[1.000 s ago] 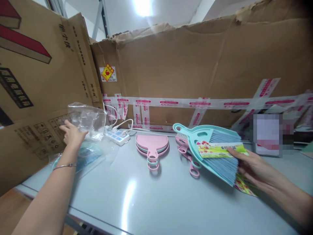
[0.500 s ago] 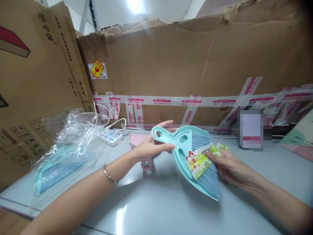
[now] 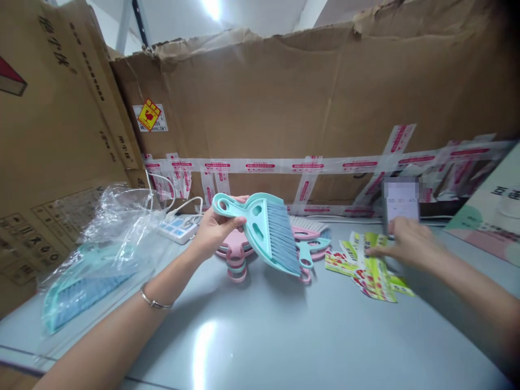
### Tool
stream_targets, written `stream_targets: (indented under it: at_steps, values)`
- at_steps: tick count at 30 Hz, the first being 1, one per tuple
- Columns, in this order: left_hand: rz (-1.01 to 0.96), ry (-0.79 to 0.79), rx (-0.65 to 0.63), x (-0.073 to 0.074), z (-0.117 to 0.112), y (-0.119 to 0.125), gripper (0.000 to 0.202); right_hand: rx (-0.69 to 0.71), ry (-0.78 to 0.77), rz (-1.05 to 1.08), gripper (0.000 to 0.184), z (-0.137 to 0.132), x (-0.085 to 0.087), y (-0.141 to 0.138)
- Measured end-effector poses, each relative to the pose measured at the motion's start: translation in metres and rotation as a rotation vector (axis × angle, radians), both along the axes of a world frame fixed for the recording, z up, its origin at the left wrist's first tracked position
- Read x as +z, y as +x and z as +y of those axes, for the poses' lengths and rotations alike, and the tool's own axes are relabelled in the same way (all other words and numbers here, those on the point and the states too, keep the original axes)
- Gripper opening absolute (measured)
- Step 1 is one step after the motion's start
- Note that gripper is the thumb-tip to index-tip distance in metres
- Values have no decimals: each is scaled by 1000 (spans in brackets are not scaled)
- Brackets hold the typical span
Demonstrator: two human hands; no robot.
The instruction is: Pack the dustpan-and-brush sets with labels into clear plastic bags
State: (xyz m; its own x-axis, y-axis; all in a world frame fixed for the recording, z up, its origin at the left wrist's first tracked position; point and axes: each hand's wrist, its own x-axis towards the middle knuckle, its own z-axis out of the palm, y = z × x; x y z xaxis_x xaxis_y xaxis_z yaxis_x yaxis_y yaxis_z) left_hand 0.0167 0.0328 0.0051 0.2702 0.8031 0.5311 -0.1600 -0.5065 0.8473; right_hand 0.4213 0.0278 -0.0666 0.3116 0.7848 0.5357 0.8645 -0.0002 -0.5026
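My left hand (image 3: 213, 230) is closed round the handle of a teal brush and dustpan set (image 3: 266, 230) and holds it tilted above the grey table (image 3: 260, 336). My right hand (image 3: 406, 242) rests palm down on a loose pile of green and yellow paper labels (image 3: 371, 265) at the right; its fingertips press one label. Behind the held set lie pink dustpans (image 3: 235, 254) and more pink and teal brushes (image 3: 309, 244).
A clear plastic bag (image 3: 117, 227) holding a teal brush set (image 3: 77, 290) lies at the left. A white power strip (image 3: 176, 228) with cables sits at the back. Cardboard walls (image 3: 284, 103) with taped seams enclose the back and left.
My left hand left the plastic bag and took the teal set by its handle. My right hand let go of the set and its label and moved right onto the label pile.
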Motion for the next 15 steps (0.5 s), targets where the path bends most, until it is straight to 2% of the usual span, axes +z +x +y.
stream_targets:
  at_steps: [5,7,9,10,12,14,15]
  values:
    - [-2,1,20,1,-5,3,36,109,-99,-8,37,-4,-1,3]
    - [-4,1,21,1,-8,4,36,127,-58,4,25,-12,9,-14]
    - [12,0,-7,2,-12,8,36,175,20,16,16,-24,28,-48]
    - [30,3,-33,3,-14,10,36,241,52,15,16,-31,40,-71]
    - [72,32,-88,4,-19,15,35,514,223,9,20,-44,62,-119]
    - [102,81,-114,6,-25,18,34,801,217,-103,22,-52,81,-160]
    - [107,105,-114,8,-28,18,33,878,186,-135,18,-53,88,-175]
